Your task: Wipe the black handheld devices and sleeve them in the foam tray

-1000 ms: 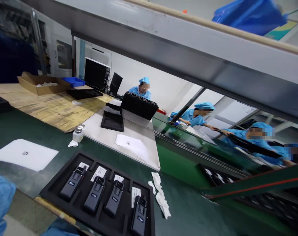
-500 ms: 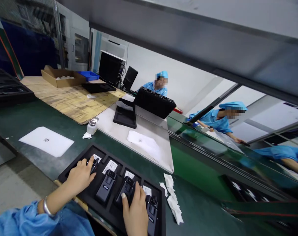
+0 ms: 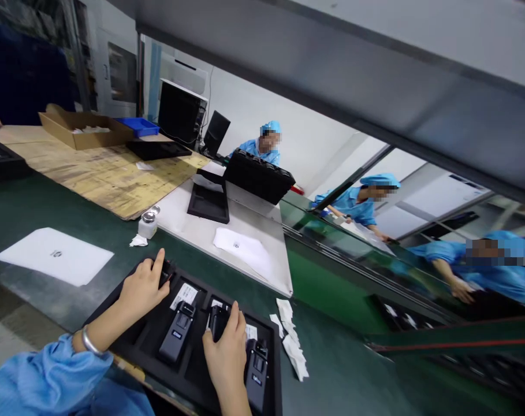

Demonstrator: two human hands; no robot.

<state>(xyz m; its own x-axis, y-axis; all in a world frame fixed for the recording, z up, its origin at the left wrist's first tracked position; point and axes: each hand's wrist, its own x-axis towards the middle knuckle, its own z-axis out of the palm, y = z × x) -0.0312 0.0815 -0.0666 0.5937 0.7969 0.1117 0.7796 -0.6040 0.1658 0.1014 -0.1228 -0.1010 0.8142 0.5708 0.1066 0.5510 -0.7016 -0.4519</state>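
A black tray (image 3: 130, 341) lies on the green bench in front of me, with several black handheld devices set in slots and white labels beside them. My left hand (image 3: 143, 287) is closed around the leftmost device at the tray's far left slot. My right hand (image 3: 224, 353) is wrapped over the third device (image 3: 216, 319), lifting its top end. Two other devices (image 3: 175, 340) (image 3: 256, 372) rest untouched in their slots.
A white sheet (image 3: 54, 263) lies left of the tray and crumpled wipes (image 3: 290, 345) to its right. A small jar (image 3: 148, 224) stands beyond. Further back are a grey board with black trays (image 3: 208, 202), a cardboard box (image 3: 82, 130), and several co-workers in blue along the conveyor (image 3: 353, 271).
A second ago no hands were in view. Both hands came onto the tray, and their grip on the first and third devices has since tightened. The camera shifted slightly.
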